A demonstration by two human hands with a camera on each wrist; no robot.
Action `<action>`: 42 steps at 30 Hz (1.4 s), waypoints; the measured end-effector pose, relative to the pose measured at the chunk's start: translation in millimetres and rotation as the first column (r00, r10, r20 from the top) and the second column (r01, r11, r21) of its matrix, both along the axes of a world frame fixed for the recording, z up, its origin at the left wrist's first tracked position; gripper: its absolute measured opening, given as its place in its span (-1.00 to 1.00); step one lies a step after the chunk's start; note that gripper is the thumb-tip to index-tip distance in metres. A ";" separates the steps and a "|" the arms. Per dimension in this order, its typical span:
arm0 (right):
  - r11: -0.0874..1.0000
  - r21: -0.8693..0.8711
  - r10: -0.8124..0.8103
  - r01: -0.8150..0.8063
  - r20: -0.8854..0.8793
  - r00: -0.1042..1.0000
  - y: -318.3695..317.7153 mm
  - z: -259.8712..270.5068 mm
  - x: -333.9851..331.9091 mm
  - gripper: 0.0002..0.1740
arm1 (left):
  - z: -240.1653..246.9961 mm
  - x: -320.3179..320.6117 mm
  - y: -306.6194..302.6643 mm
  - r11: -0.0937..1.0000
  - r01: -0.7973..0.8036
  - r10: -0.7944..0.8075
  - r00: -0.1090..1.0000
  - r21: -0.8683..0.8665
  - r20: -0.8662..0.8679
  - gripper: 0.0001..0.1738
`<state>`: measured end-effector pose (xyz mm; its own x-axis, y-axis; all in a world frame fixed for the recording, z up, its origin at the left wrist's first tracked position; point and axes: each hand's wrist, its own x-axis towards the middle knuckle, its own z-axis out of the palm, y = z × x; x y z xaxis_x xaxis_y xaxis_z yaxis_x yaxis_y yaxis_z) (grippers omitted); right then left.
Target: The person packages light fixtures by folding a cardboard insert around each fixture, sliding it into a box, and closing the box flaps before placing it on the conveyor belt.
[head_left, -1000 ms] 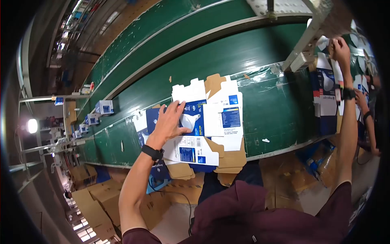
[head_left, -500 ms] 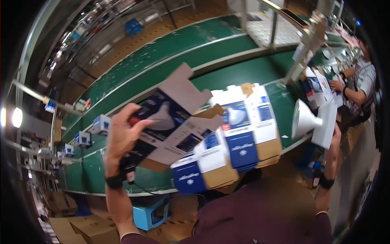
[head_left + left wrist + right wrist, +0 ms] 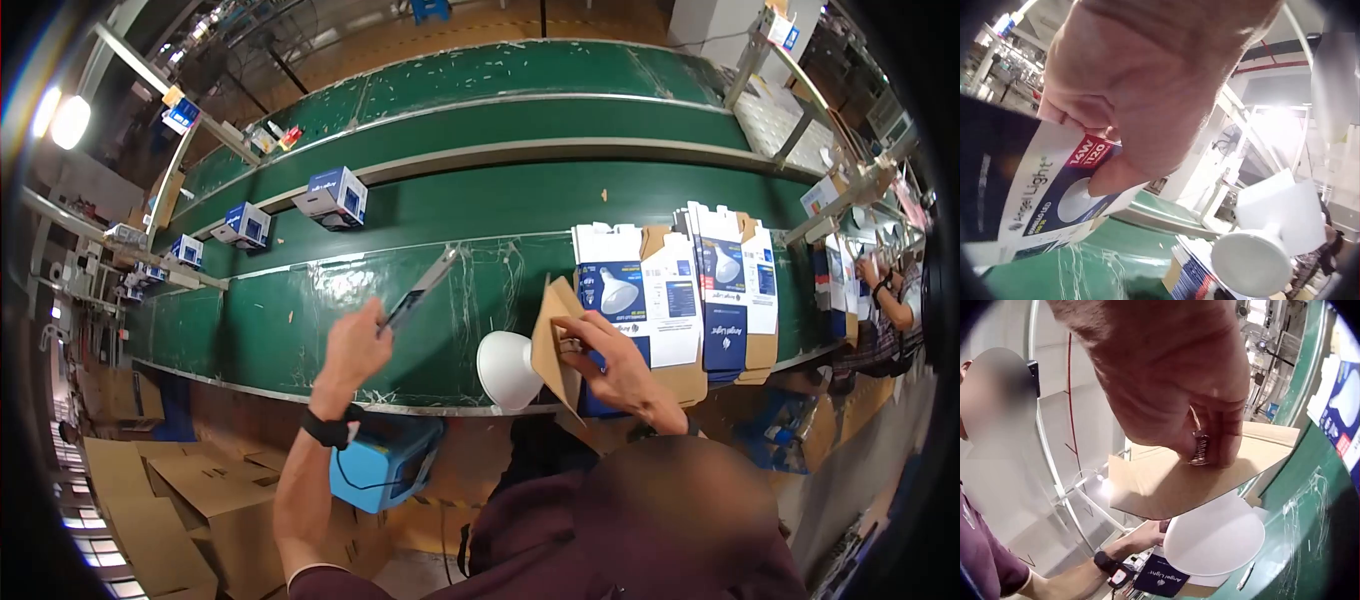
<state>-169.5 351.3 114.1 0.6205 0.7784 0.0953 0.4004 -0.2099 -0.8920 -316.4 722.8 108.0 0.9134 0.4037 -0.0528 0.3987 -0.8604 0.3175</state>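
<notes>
Green workbench [image 3: 250, 330], left hand [image 3: 358, 345] pinching "Angel Light", "14W" carton [image 3: 1030, 178], right hand [image 3: 622, 372] pinching bulb's base [image 3: 1199, 450]

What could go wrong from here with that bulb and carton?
Drop: the right hand pinches the bulb at its screw base, above the near edge of the table; a slip might let it fall.

Snag: the cardboard insert around that base might bend or catch on the carton gripped by the left hand.
</notes>
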 end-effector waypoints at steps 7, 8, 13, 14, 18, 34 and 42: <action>0.998 0.050 -0.035 0.040 -0.109 0.993 41.0 -118.0 8.6 -0.46 | -49.5 -1.6 -33.2 0.960 0.102 -0.153 0.971 -0.259 -0.184 -0.33; 0.999 0.017 -0.046 0.049 -0.125 0.991 44.4 -124.3 8.4 -0.47 | -55.5 -1.5 -29.1 0.932 0.158 -0.197 0.976 -0.326 -0.092 -0.24; 0.990 -0.110 -0.101 0.087 -0.124 0.987 70.1 -166.6 -2.7 -0.43 | -78.9 39.3 31.0 0.811 0.269 -0.379 0.918 -0.520 -0.116 -0.18; 0.988 -0.122 -0.102 0.089 -0.099 0.990 77.8 -170.6 -5.2 -0.42 | -80.8 47.4 37.7 0.741 0.249 -0.380 0.921 -0.624 -0.083 -0.18; 0.965 -0.216 -0.169 0.146 -0.092 0.981 104.9 -165.2 -15.2 -0.38 | -85.9 81.7 66.0 0.510 0.258 -0.410 0.912 -0.820 0.032 -0.15; 0.842 -0.217 -0.531 0.495 -0.167 0.831 100.1 -171.1 -62.8 -0.47 | -257.2 138.9 47.3 0.968 0.243 -0.229 0.957 0.058 -0.179 0.32; 0.812 -0.191 -0.583 0.552 -0.229 0.779 82.1 -181.1 -66.7 -0.53 | -261.0 147.3 72.2 0.910 0.406 -0.396 0.911 0.088 -0.112 0.25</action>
